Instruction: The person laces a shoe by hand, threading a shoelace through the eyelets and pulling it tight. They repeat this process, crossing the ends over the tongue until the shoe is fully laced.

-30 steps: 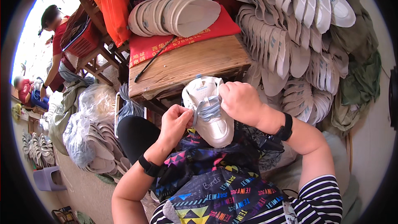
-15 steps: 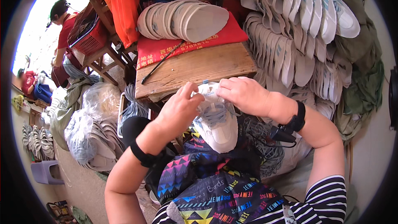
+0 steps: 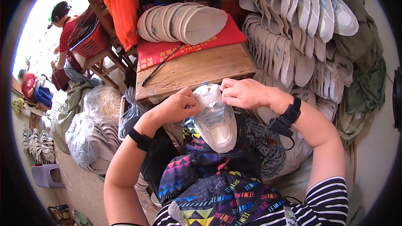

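A white sneaker upper (image 3: 222,136) rests upright over my lap against the table's near edge, toe toward me. Its blue-grey shoelace (image 3: 212,116) crosses the front below the pale tongue (image 3: 208,95). At the left side of the eyelets, my left hand (image 3: 181,106) is closed in a pinch, with a bit of lace showing by its fingers. My right hand (image 3: 245,93) pinches at the opposite side, beside the tongue, and lace shows under its fingertips. The fingertips partly hide the lace where they grip it.
Ahead is a wooden table (image 3: 201,69) with a red cloth (image 3: 150,52), a black pen-like tool (image 3: 161,70) and a row of stacked shoe uppers (image 3: 180,23). More uppers (image 3: 289,58) pile up at right. Grey laces (image 3: 266,146) hang beside my lap. Another person (image 3: 67,29) sits far left.
Both hands have come down slightly from the top of the tongue to the sides of the lacing. The tongue is more exposed, and the sneaker upper has shifted slightly left.
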A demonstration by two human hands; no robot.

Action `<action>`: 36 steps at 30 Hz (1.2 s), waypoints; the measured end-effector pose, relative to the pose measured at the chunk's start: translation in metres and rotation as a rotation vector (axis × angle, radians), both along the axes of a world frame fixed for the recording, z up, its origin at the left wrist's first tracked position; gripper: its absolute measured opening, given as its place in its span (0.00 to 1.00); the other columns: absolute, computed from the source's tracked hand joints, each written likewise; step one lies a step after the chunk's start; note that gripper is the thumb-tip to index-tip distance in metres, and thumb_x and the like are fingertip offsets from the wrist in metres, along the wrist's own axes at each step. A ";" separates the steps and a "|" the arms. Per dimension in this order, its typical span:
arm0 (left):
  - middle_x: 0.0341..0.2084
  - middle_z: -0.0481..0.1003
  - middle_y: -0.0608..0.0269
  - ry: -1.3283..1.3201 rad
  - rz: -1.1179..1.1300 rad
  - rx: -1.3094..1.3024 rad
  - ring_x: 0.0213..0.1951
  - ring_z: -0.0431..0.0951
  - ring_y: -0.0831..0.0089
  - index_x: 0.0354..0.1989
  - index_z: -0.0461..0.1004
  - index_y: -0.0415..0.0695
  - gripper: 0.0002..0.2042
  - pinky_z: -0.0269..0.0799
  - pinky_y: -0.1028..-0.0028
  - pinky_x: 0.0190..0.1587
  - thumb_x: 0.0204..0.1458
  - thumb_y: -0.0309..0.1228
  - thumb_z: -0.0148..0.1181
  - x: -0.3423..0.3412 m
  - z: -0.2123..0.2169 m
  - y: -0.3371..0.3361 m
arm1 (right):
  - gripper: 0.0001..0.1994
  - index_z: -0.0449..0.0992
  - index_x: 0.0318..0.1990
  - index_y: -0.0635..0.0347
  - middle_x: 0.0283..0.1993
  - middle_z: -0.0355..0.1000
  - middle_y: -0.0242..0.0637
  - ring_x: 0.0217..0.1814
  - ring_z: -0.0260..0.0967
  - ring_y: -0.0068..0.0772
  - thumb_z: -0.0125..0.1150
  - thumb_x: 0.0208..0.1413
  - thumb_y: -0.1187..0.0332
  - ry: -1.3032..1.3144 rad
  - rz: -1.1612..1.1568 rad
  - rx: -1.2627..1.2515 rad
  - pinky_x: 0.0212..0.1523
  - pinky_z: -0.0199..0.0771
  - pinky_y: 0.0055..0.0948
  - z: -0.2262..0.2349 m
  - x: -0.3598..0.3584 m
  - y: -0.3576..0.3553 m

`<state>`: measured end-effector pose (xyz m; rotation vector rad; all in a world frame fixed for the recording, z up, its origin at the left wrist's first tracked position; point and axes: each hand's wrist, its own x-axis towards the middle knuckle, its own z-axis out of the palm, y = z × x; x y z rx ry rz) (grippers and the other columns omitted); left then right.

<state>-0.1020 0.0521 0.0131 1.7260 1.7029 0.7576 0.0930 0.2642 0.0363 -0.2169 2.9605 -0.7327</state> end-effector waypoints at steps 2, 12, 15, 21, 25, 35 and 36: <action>0.35 0.68 0.62 -0.073 -0.002 0.018 0.39 0.70 0.70 0.30 0.79 0.40 0.06 0.67 0.74 0.44 0.52 0.30 0.64 0.001 -0.002 -0.001 | 0.11 0.79 0.37 0.57 0.44 0.68 0.39 0.47 0.71 0.41 0.61 0.55 0.60 -0.148 -0.131 -0.195 0.47 0.71 0.36 -0.001 -0.008 0.002; 0.38 0.68 0.68 -0.491 0.568 0.142 0.42 0.67 0.77 0.30 0.80 0.39 0.06 0.64 0.78 0.44 0.53 0.29 0.65 0.043 -0.024 -0.006 | 0.11 0.80 0.33 0.62 0.44 0.71 0.35 0.39 0.69 0.24 0.65 0.55 0.62 -0.280 -0.503 -0.710 0.39 0.70 0.27 0.000 -0.014 -0.020; 0.40 0.67 0.66 -0.463 0.597 0.361 0.44 0.67 0.77 0.33 0.80 0.38 0.05 0.65 0.79 0.45 0.54 0.28 0.64 0.044 0.016 0.000 | 0.08 0.79 0.35 0.61 0.39 0.73 0.30 0.34 0.67 0.15 0.64 0.57 0.66 -0.214 -0.582 -0.995 0.33 0.69 0.21 0.030 -0.019 -0.034; 0.37 0.70 0.69 -0.823 0.562 0.416 0.38 0.68 0.82 0.42 0.78 0.38 0.09 0.66 0.82 0.40 0.58 0.31 0.61 0.039 0.046 0.006 | 0.07 0.76 0.36 0.61 0.30 0.73 0.25 0.25 0.65 0.13 0.59 0.62 0.66 -0.068 -0.206 -1.025 0.29 0.66 0.16 0.062 -0.032 -0.063; 0.33 0.75 0.73 -0.890 0.176 0.068 0.35 0.71 0.86 0.46 0.77 0.39 0.12 0.67 0.81 0.40 0.60 0.34 0.59 0.034 0.029 -0.004 | 0.09 0.74 0.39 0.62 0.35 0.76 0.32 0.29 0.66 0.13 0.54 0.66 0.66 -0.089 -0.158 -1.103 0.30 0.67 0.15 0.098 -0.019 -0.079; 0.32 0.76 0.67 -1.236 0.437 0.379 0.39 0.74 0.77 0.40 0.74 0.42 0.11 0.68 0.69 0.53 0.65 0.37 0.50 0.035 0.022 -0.001 | 0.14 0.68 0.57 0.62 0.43 0.76 0.38 0.40 0.76 0.24 0.48 0.66 0.69 0.227 -0.359 -1.395 0.46 0.78 0.26 0.067 -0.013 -0.037; 0.30 0.75 0.67 -1.447 0.417 0.452 0.39 0.74 0.75 0.38 0.73 0.44 0.11 0.67 0.65 0.57 0.66 0.38 0.47 0.033 0.023 -0.006 | 0.15 0.66 0.58 0.62 0.43 0.76 0.40 0.39 0.76 0.27 0.47 0.66 0.70 0.185 -0.450 -1.512 0.46 0.78 0.28 0.065 -0.005 -0.028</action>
